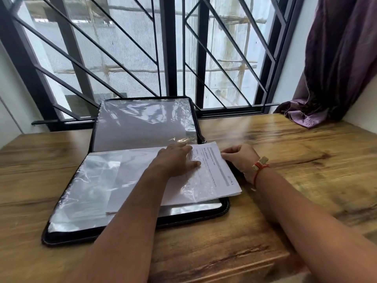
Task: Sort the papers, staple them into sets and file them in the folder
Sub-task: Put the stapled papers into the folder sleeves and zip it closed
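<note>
A black zip folder [223, 207] lies open on the wooden table, its clear plastic sleeves spread flat and one raised at the back [142, 121]. A set of printed white papers [222, 176] sits partly inside the nearest sleeve [91, 180], its right end sticking out past the folder's edge. My left hand [175, 160] rests flat with straight fingers on the sleeve over the papers. My right hand [240, 158] pinches the papers' right edge; a red thread band is on that wrist.
The wooden table [295, 160] reaches a window with black grilles [175, 58] right behind the folder. A purple curtain [336, 68] hangs at the right and its hem lies on the table's far right corner. The table's front edge is near, below my arms.
</note>
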A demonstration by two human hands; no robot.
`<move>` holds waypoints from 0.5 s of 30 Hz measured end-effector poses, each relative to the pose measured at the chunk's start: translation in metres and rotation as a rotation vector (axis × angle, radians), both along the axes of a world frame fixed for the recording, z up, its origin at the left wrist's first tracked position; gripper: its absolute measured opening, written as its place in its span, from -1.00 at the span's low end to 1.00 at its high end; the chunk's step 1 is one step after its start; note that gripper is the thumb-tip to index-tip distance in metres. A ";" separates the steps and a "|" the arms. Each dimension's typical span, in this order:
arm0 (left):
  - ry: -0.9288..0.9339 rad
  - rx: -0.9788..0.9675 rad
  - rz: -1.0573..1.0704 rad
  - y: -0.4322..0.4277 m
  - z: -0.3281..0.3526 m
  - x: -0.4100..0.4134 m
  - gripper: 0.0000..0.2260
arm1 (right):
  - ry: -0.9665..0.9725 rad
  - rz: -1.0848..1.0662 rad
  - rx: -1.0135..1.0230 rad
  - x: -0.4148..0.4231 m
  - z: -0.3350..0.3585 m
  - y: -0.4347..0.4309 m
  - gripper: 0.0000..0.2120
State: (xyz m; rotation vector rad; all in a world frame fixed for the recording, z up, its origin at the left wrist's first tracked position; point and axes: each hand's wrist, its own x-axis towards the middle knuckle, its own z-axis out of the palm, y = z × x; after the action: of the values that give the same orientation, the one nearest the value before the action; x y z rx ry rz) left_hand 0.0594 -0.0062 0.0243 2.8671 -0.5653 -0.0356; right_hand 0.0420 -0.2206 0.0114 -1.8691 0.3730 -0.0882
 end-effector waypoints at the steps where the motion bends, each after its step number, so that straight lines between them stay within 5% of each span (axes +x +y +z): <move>1: 0.002 -0.001 0.000 0.000 0.000 0.000 -0.40 | -0.004 0.021 -0.001 0.000 0.000 0.002 -0.97; 8: 0.002 -0.028 -0.006 0.000 -0.003 0.003 -0.41 | -0.029 0.136 0.041 0.001 -0.002 0.023 -0.92; 15: 0.000 -0.047 -0.002 0.001 -0.004 0.004 -0.41 | -0.059 0.087 -0.208 0.007 -0.003 0.031 -0.87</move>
State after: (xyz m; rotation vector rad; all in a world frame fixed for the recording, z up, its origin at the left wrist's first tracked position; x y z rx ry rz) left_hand 0.0633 -0.0055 0.0208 2.8206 -0.5611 -0.0228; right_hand 0.0490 -0.1893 0.0087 -2.0810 0.2484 -0.1268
